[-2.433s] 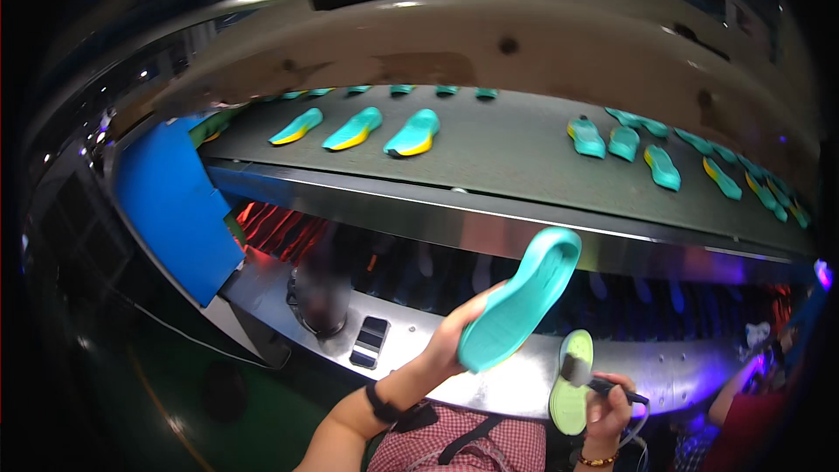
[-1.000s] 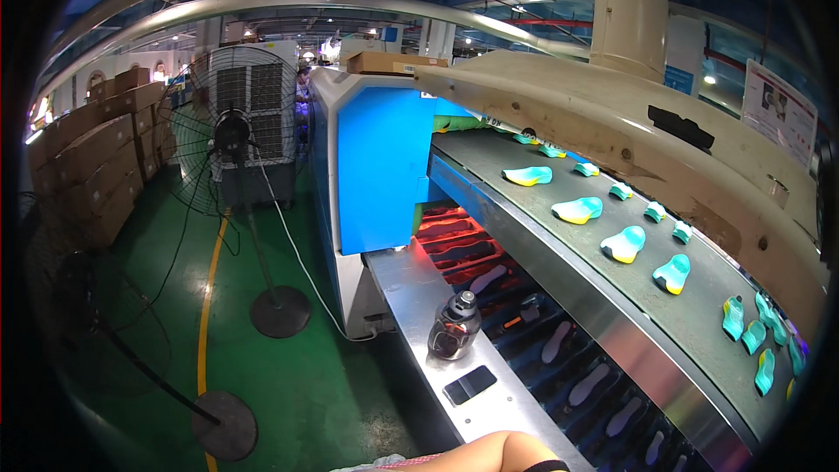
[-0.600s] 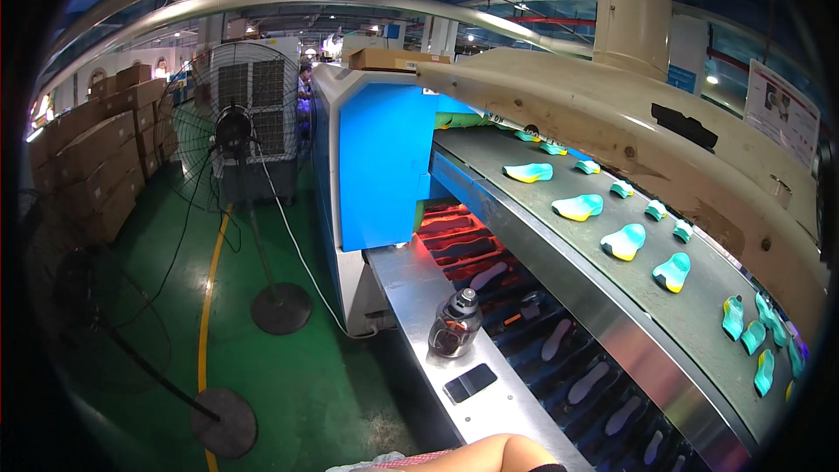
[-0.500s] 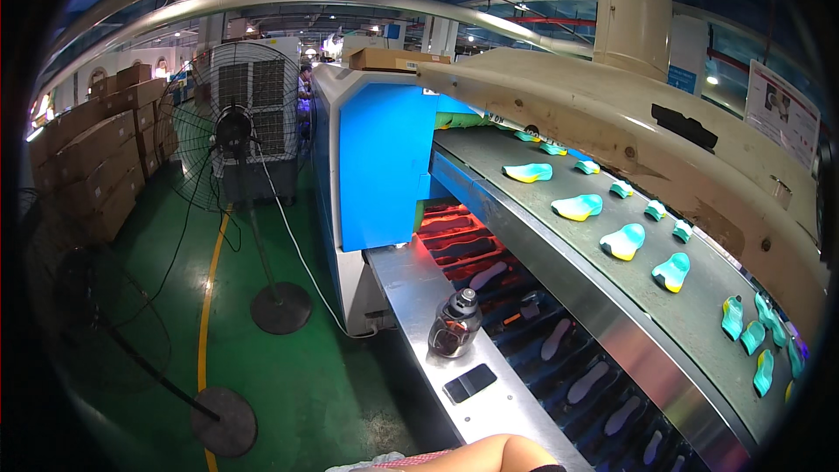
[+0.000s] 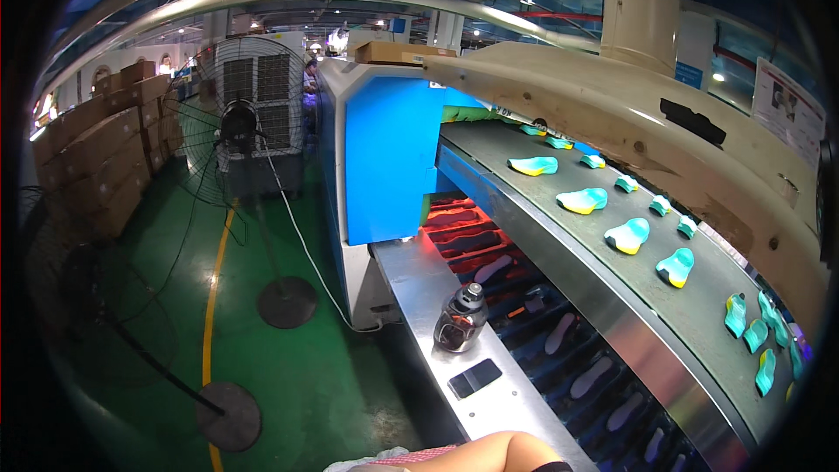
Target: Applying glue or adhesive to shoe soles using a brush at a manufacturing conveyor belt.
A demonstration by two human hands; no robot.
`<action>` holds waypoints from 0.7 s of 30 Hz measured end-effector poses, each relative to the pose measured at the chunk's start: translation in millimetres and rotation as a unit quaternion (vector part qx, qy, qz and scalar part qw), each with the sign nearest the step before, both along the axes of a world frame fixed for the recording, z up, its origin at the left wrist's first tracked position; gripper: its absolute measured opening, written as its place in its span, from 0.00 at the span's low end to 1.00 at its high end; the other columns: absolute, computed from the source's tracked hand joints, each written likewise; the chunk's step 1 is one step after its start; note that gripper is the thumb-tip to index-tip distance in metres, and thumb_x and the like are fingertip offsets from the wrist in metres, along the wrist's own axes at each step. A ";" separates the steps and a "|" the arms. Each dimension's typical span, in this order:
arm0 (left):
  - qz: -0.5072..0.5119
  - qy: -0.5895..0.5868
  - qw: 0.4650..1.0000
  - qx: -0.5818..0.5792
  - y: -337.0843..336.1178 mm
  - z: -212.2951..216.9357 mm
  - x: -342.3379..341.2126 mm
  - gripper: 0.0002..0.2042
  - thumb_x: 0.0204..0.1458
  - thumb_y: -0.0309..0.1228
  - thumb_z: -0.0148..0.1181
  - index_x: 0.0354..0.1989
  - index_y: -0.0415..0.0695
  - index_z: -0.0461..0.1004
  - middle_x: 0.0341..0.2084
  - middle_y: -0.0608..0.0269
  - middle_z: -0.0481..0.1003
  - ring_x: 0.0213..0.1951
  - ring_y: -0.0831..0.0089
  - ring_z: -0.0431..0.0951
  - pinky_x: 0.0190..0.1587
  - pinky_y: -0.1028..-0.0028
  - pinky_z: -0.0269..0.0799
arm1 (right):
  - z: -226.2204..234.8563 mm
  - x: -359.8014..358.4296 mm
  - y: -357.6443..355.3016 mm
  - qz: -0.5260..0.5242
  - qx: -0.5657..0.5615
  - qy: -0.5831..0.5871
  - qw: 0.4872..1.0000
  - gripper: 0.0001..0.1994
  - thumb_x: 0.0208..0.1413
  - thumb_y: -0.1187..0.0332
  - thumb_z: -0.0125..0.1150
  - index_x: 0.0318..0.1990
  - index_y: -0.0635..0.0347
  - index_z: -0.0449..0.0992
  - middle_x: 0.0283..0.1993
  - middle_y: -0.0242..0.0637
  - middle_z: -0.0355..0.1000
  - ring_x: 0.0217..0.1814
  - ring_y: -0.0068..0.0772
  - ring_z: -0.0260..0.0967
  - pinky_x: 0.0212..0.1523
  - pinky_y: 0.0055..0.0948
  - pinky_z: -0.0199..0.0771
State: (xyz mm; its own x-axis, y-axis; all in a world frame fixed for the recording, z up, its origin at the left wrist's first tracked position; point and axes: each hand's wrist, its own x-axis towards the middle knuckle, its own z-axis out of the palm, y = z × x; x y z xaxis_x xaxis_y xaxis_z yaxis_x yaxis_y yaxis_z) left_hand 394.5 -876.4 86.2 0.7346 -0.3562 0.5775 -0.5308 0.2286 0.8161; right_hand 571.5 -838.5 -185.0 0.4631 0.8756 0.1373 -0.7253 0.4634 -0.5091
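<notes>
Neither of my hands shows; only a bent bare arm [image 5: 489, 453] of mine, with a dark band near its right end, comes in at the lower edge. Nearest to it, a black phone [image 5: 474, 378] lies on the metal ledge [image 5: 418, 284]. Beside the phone stands a dark, see-through bottle [image 5: 461, 318] with a grey cap. To the right, the upper dark belt [image 5: 559, 236] carries several turquoise and yellow sole-shaped pieces [image 5: 627, 235]. Below it, several pale sole-shaped pieces [image 5: 589, 378] lie on a dark slatted conveyor, which glows red near the blue machine housing [image 5: 393, 162].
A beige hood [image 5: 612, 109] hangs over the belt's far side. On the green floor at left stand a large fan [image 5: 238, 125], its round base [image 5: 287, 301] and another round base [image 5: 228, 416]. A white cable [image 5: 301, 249] trails there. Cartons [image 5: 105, 157] are stacked farther left.
The whole scene has shifted slightly to the right in the picture. Bottle, phone and arm keep their places relative to the ledge, and the pieces on the belt look the same.
</notes>
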 end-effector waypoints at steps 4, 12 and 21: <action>0.016 -0.001 1.000 0.001 2.0 -0.7 1.4 0.08 0.54 0.29 0.50 0.38 0.38 0.67 0.41 0.56 0.66 0.45 0.72 0.63 0.47 0.71 0.58 | -2.4 4.6 0.5 -0.003 0.001 0.005 1.000 0.13 0.54 0.69 0.48 0.46 0.63 0.68 0.42 0.44 0.71 0.22 0.23 0.62 0.22 0.18 0.64; 0.062 0.003 0.998 -0.001 7.2 -3.5 -0.2 0.07 0.53 0.29 0.50 0.37 0.38 0.67 0.39 0.58 0.67 0.43 0.73 0.64 0.45 0.72 0.60 | -10.8 4.7 4.6 0.005 -0.002 0.021 1.000 0.13 0.54 0.69 0.48 0.46 0.63 0.67 0.42 0.44 0.71 0.20 0.23 0.62 0.21 0.18 0.64; 0.105 0.010 0.994 -0.013 9.0 -10.7 2.1 0.07 0.53 0.29 0.51 0.35 0.39 0.67 0.37 0.59 0.68 0.40 0.75 0.66 0.43 0.74 0.62 | -23.1 7.1 -4.3 0.007 -0.015 0.040 0.999 0.13 0.54 0.69 0.48 0.46 0.63 0.67 0.43 0.45 0.71 0.19 0.23 0.61 0.19 0.18 0.63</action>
State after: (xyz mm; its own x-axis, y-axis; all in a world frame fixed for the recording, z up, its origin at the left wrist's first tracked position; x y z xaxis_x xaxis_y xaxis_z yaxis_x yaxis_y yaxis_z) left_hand 396.6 -867.4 75.5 0.8026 -0.1791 0.5690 -0.5528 0.1351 0.8223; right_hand 578.7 -842.7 -208.1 0.4598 0.8849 0.0740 -0.7698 0.4387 -0.4635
